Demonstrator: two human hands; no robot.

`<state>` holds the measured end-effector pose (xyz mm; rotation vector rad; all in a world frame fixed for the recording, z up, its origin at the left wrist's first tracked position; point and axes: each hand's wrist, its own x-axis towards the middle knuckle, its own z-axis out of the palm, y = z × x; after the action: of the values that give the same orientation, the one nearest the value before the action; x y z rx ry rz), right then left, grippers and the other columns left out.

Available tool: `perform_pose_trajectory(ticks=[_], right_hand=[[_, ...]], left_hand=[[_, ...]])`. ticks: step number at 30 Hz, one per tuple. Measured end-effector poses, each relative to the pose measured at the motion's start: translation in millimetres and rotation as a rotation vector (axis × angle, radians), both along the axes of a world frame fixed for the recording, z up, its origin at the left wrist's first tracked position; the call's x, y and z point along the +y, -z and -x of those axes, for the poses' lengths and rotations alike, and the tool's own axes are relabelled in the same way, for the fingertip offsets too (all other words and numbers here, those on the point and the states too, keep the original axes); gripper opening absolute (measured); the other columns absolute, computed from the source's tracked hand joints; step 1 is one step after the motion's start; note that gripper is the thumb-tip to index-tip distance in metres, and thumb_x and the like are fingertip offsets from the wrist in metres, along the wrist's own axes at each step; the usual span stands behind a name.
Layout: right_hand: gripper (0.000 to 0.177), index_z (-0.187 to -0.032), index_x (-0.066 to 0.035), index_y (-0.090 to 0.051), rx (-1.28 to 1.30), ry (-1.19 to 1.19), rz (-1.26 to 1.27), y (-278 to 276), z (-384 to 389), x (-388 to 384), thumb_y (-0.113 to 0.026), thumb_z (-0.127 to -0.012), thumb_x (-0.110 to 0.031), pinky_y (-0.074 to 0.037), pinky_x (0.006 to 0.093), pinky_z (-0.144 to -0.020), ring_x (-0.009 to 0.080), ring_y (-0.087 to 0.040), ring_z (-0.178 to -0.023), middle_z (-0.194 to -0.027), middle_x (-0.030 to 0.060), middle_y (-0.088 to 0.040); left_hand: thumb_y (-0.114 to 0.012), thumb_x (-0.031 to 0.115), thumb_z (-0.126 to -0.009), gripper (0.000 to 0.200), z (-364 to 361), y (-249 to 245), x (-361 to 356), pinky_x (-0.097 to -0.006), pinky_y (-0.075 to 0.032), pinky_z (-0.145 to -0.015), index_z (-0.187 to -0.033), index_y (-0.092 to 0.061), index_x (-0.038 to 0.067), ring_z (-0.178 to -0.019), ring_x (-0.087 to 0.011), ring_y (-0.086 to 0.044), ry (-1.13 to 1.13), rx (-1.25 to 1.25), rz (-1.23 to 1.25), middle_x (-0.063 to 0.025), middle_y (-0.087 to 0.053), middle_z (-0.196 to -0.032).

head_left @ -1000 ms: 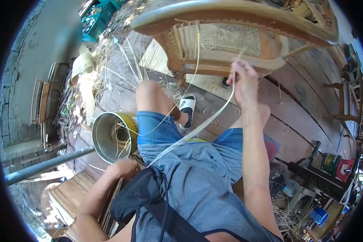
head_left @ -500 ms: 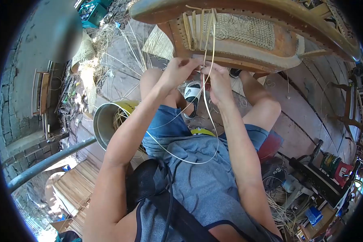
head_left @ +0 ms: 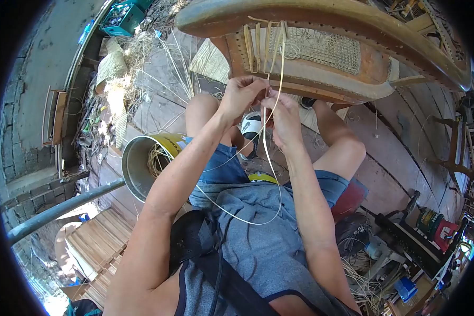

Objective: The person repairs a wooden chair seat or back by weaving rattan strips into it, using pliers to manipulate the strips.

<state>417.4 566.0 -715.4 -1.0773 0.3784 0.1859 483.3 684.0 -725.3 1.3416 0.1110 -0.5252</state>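
Both hands are close together just in front of the wooden chair frame (head_left: 321, 87). My left hand (head_left: 242, 97) has its fingers pinched on a thin pale cane strand. Beside it, my right hand (head_left: 283, 116) is closed on the same light strands near its fingertips. A long cane strand (head_left: 267, 145) hangs from the hands and loops down over the grey shirt. Several strands run up from the hands to the chair's top rail, and more strips (head_left: 253, 50) are looped at its left. Woven cane (head_left: 326, 50) shows through the frame opening.
A metal bucket (head_left: 137, 176) holding cane stands at the left, near a blue-grey pipe (head_left: 68, 210) and wood slats (head_left: 97, 242). Loose strands and a woven sheet (head_left: 210, 60) lie on the floor. Tools (head_left: 411, 237) are at the right; a green crate (head_left: 122, 20) is upper left.
The view has shifted slightly, so the chair appears a little lower and further right. The hands stay together on the strand, and the hanging loop reaches slightly lower on the shirt.
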Motion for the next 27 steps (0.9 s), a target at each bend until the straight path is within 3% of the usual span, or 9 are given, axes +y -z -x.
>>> perform_pose_trajectory(ticks=[10, 16, 19, 21, 22, 23, 25, 26, 27], right_hand=[[0.018, -0.098, 0.001, -0.062, 0.014, 0.029, -0.047, -1, -9, -2, -0.058, -0.085, -0.009, -0.041, 0.0214, -0.043, 0.0076, -0.049, -0.049, -0.065, 0.0000, -0.053], [0.019, -0.098, 0.002, -0.063, -0.043, 0.092, 0.015, 5, -22, -3, -0.062, -0.090, -0.015, -0.043, 0.0217, -0.046, 0.0088, -0.053, -0.052, -0.069, 0.0027, -0.058], [0.024, -0.098, 0.002, -0.064, -0.051, 0.126, 0.004, 15, -33, -9, -0.062, -0.092, -0.022, -0.044, 0.0223, -0.047, 0.0093, -0.055, -0.053, -0.072, 0.0039, -0.061], [0.027, -0.097, 0.002, -0.064, 0.001, 0.092, 0.074, 5, -37, -11, -0.063, -0.092, -0.024, -0.045, 0.0225, -0.049, 0.0104, -0.057, -0.056, -0.074, 0.0057, -0.062], [0.026, -0.094, 0.002, -0.066, 0.042, 0.019, 0.287, -2, -35, -18, -0.063, -0.091, -0.024, -0.048, 0.0243, -0.053, 0.0116, -0.061, -0.059, -0.079, 0.0084, -0.066], [0.026, -0.094, 0.002, -0.066, 0.043, 0.019, 0.287, -13, -33, -28, -0.063, -0.091, -0.024, -0.048, 0.0243, -0.053, 0.0116, -0.061, -0.059, -0.079, 0.0084, -0.066], [0.033, -0.089, 0.001, -0.067, -0.186, 0.164, 1.033, -33, -37, -52, -0.059, -0.093, -0.031, -0.052, 0.0333, -0.062, 0.0155, -0.066, -0.068, -0.077, 0.0089, -0.069], [0.033, -0.089, 0.001, -0.067, -0.185, 0.164, 1.031, -40, -51, -63, -0.059, -0.093, -0.031, -0.052, 0.0333, -0.062, 0.0155, -0.066, -0.068, -0.077, 0.0089, -0.069], [0.035, -0.089, -0.001, -0.068, -0.285, 0.004, 1.227, -44, -75, -74, -0.059, -0.093, -0.034, -0.051, 0.0345, -0.066, 0.0150, -0.066, -0.071, -0.078, 0.0081, -0.070]], left_hand=[[-0.062, 0.017, -0.089, 0.017, -11, 2, -3, -0.0201, -0.040, -0.051, -0.080, -0.068, 0.005, -0.057, -0.0065, -0.054, 0.059, 0.034, -0.070, 0.0003, -0.061, -0.069], [-0.063, 0.033, -0.092, 0.032, 5, -18, -2, -0.0216, -0.044, -0.054, -0.085, -0.068, 0.002, -0.062, -0.0087, -0.058, -0.041, 0.126, -0.019, -0.0029, -0.065, -0.075], [-0.056, 0.042, -0.095, 0.041, 5, -12, 17, -0.0229, -0.047, -0.058, -0.094, -0.067, 0.002, -0.068, -0.0101, -0.061, -0.017, 0.252, -0.071, -0.0032, -0.067, -0.082], [-0.050, 0.046, -0.097, 0.046, 6, -7, 26, -0.0235, -0.049, -0.060, -0.098, -0.066, 0.002, -0.070, -0.0113, -0.062, 0.163, 0.265, -0.140, -0.0036, -0.067, -0.088], [-0.050, 0.044, -0.098, 0.045, 8, -6, 33, -0.0229, -0.050, -0.062, -0.100, -0.064, 0.002, -0.071, -0.0114, -0.062, 0.249, 0.296, -0.119, -0.0039, -0.067, -0.089], [-0.050, 0.044, -0.098, 0.045, 12, -5, 38, -0.0229, -0.050, -0.062, -0.100, -0.064, 0.002, -0.071, -0.0114, -0.062, 0.249, 0.297, -0.119, -0.0039, -0.067, -0.089], [-0.051, 0.042, -0.098, 0.043, 20, -2, 47, -0.0221, -0.050, -0.064, -0.103, -0.063, 0.001, -0.073, -0.0114, -0.062, 0.245, 0.270, -0.122, -0.0043, -0.067, -0.091], [-0.051, 0.041, -0.098, 0.041, 21, -12, 51, -0.0221, -0.050, -0.064, -0.105, -0.062, 0.001, -0.076, -0.0108, -0.062, 0.247, 0.314, -0.120, -0.0051, -0.066, -0.094], [-0.051, 0.041, -0.098, 0.041, 24, -9, 54, -0.0221, -0.050, -0.064, -0.105, -0.062, 0.001, -0.076, -0.0108, -0.062, 0.252, 0.319, -0.125, -0.0051, -0.066, -0.094]])
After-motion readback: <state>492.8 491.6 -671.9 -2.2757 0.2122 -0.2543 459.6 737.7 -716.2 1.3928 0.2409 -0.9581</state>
